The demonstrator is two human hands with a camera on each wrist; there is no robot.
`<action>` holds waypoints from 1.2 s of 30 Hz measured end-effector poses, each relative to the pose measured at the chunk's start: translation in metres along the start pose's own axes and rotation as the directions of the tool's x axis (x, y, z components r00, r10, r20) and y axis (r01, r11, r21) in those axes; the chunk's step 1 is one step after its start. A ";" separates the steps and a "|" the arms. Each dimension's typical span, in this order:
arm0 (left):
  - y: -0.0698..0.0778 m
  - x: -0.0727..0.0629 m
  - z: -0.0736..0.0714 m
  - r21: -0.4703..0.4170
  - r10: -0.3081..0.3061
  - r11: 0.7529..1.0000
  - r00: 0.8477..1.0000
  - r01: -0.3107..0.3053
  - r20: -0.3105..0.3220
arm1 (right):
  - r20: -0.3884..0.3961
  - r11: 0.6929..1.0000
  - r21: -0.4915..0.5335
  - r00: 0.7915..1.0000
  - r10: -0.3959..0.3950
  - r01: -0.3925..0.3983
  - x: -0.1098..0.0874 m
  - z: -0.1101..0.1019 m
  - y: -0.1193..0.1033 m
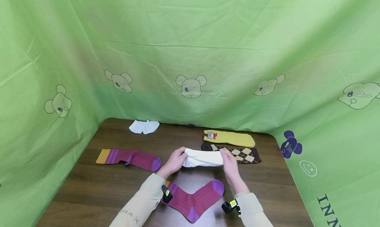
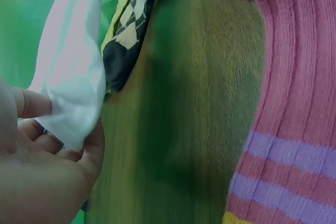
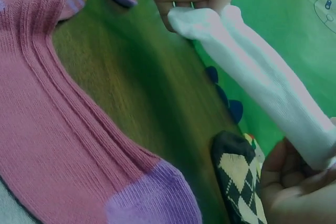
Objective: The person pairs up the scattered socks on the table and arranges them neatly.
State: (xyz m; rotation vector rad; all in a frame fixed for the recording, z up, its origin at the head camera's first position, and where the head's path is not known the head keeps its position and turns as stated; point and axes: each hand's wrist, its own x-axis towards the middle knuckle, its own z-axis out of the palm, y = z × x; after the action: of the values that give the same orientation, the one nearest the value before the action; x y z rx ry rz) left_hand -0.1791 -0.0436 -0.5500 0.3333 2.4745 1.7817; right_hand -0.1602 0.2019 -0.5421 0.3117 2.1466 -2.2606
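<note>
Over dark wood (image 1: 89, 184), both hands (image 1: 176, 160) (image 1: 230, 164) hold a white sock (image 1: 204, 158).

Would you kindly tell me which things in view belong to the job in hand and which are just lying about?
In the job:
held white sock
left hand
right hand

Lying on the table, seemingly unused for now:
far white sock
left magenta sock
near magenta sock
yellow sock
argyle sock
</note>
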 end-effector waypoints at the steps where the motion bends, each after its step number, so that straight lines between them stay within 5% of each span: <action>1: 0.000 0.000 0.001 -0.006 0.004 1.000 1.000 -0.004 0.012 | -0.020 1.000 -0.022 1.000 -0.013 0.013 0.000 -0.001 0.000; 5: 0.000 0.000 0.006 -0.033 0.017 0.999 0.997 -0.015 0.069 | -0.129 0.990 -0.127 0.989 -0.072 0.055 0.002 -0.007 0.000; 11: 0.002 -0.002 0.009 0.004 0.048 0.999 0.993 -0.049 0.105 | -0.255 0.984 -0.153 0.958 -0.133 0.096 0.008 -0.018 0.003; 24: 0.009 0.001 0.025 0.002 0.040 0.999 0.988 -0.041 0.151 | -0.355 0.922 -0.364 0.895 -0.269 0.133 0.012 -0.051 0.008; 36: 0.010 0.003 0.044 0.045 0.041 0.998 0.987 -0.049 0.156 | -0.410 0.908 -0.409 0.872 -0.266 0.085 0.014 -0.072 0.008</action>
State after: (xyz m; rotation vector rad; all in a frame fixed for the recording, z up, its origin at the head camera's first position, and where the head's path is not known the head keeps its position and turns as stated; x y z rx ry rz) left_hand -0.1720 0.0010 -0.5549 0.5147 2.4239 1.6446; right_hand -0.1630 0.2747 -0.5553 0.7244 2.9007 -1.9206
